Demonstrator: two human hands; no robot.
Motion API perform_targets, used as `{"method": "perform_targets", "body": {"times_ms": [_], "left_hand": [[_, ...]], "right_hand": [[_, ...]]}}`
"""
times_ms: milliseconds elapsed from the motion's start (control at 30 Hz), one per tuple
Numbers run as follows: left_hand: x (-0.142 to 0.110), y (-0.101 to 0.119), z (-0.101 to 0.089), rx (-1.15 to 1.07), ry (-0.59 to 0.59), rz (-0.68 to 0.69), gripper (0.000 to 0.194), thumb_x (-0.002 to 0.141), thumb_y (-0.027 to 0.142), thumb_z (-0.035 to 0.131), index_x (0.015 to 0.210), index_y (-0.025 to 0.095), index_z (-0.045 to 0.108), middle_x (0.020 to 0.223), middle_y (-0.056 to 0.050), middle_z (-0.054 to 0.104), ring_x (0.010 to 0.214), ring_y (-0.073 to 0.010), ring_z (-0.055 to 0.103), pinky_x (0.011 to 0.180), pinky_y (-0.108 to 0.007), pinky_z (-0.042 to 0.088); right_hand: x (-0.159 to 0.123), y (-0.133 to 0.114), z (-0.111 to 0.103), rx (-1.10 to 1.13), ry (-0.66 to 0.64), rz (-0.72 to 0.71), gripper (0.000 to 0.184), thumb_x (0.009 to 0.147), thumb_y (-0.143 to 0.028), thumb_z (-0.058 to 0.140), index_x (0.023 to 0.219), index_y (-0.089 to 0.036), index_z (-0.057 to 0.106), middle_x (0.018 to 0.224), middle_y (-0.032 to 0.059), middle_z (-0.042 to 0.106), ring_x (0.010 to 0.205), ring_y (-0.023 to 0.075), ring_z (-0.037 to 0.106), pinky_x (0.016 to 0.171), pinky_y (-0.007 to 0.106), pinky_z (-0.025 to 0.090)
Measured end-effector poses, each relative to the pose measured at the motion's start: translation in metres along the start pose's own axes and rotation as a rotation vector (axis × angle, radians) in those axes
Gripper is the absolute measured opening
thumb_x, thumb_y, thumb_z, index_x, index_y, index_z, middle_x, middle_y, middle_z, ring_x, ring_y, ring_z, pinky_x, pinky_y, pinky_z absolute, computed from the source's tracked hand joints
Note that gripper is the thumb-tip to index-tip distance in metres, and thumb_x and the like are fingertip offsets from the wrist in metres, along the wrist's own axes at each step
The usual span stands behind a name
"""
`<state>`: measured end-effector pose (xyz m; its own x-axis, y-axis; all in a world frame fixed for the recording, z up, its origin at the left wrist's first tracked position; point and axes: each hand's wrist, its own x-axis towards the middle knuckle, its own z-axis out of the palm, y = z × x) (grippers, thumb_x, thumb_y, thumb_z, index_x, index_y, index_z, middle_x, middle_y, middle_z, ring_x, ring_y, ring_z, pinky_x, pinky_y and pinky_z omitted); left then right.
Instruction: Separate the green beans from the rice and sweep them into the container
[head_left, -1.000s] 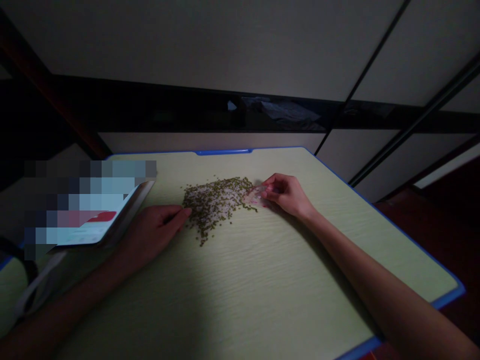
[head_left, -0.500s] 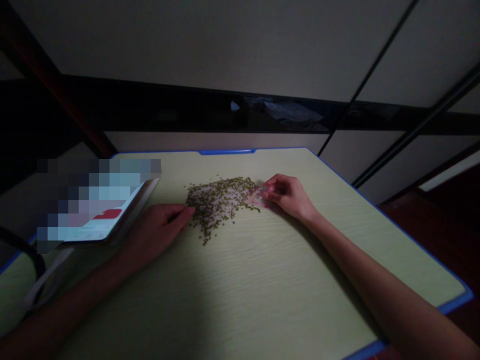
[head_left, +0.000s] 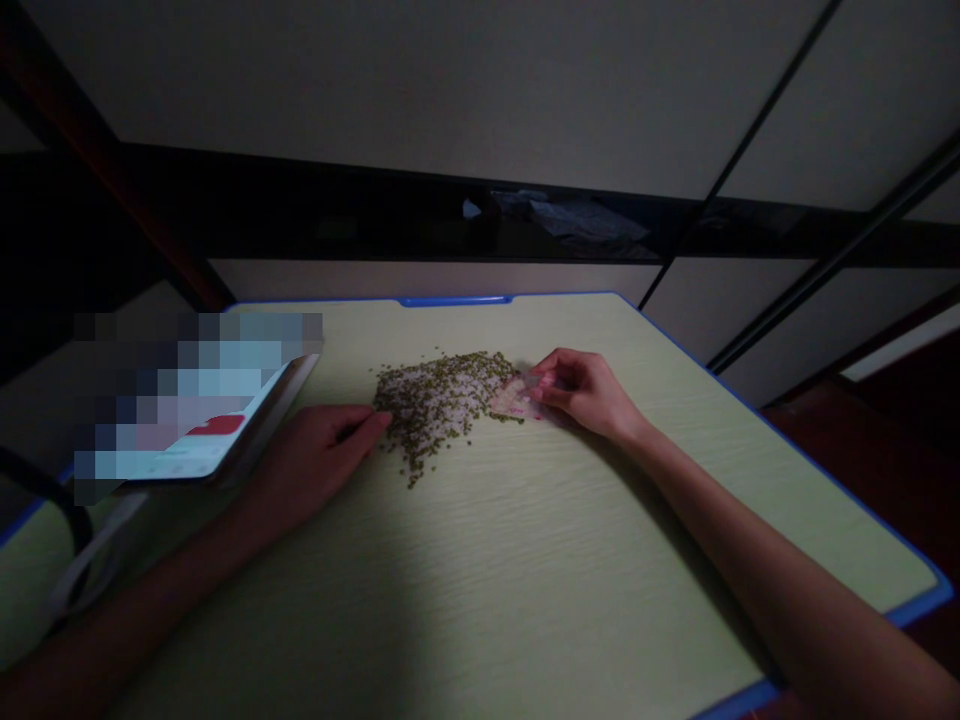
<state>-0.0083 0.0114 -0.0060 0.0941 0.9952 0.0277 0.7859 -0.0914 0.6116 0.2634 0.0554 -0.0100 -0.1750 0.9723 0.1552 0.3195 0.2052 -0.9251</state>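
A spread pile of small green beans mixed with pale grains [head_left: 442, 400] lies on the table [head_left: 525, 560]; they look like mung beans and rice. At the pile's right edge, my right hand [head_left: 589, 393] pinches a small clear plastic bag with pink print [head_left: 517, 398], which rests low against the grains. My left hand [head_left: 322, 450] lies at the left edge of the pile, thumb and forefinger pressed together at the grains. Whatever sits between those fingertips is too small to make out.
A tablet or phone with a lit, partly blurred screen [head_left: 217, 440] stands tilted at the left, close to my left forearm. A dark cable [head_left: 67, 510] curves beside it. Blue edging [head_left: 457, 300] borders the table, and cabinet panels [head_left: 420, 90] rise behind.
My right hand and the plastic bag have shifted very slightly to the right. My left hand stays in nearly the same place, and the pile looks much the same.
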Motion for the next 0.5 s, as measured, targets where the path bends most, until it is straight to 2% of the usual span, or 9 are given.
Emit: {"method": "perform_targets", "body": {"times_ms": [167, 500], "left_hand": [[-0.0004, 0.0036, -0.0001, 0.007, -0.002, -0.010, 0.044, 0.075, 0.053, 0.036, 0.048, 0.019, 0.039, 0.044, 0.006, 0.035, 0.046, -0.0112, 0.037, 0.049, -0.023, 0.024], [0.0004, 0.0007, -0.0007, 0.017, 0.004, 0.015, 0.043, 0.075, 0.052, 0.037, 0.047, 0.019, 0.037, 0.043, 0.006, 0.035, 0.046, -0.0111, 0.037, 0.049, -0.023, 0.023]], "right_hand": [[-0.0015, -0.0026, 0.0005, 0.009, -0.023, -0.003, 0.025, 0.055, -0.026, 0.068, 0.071, -0.012, 0.055, 0.057, -0.0033, 0.048, 0.051, 0.0076, 0.042, 0.049, 0.023, 0.033], [0.0011, 0.0035, -0.0006, -0.018, 0.039, -0.002, 0.018, 0.057, -0.022, 0.064, 0.069, -0.014, 0.053, 0.058, -0.0021, 0.049, 0.051, 0.0086, 0.043, 0.049, 0.024, 0.033]]}}
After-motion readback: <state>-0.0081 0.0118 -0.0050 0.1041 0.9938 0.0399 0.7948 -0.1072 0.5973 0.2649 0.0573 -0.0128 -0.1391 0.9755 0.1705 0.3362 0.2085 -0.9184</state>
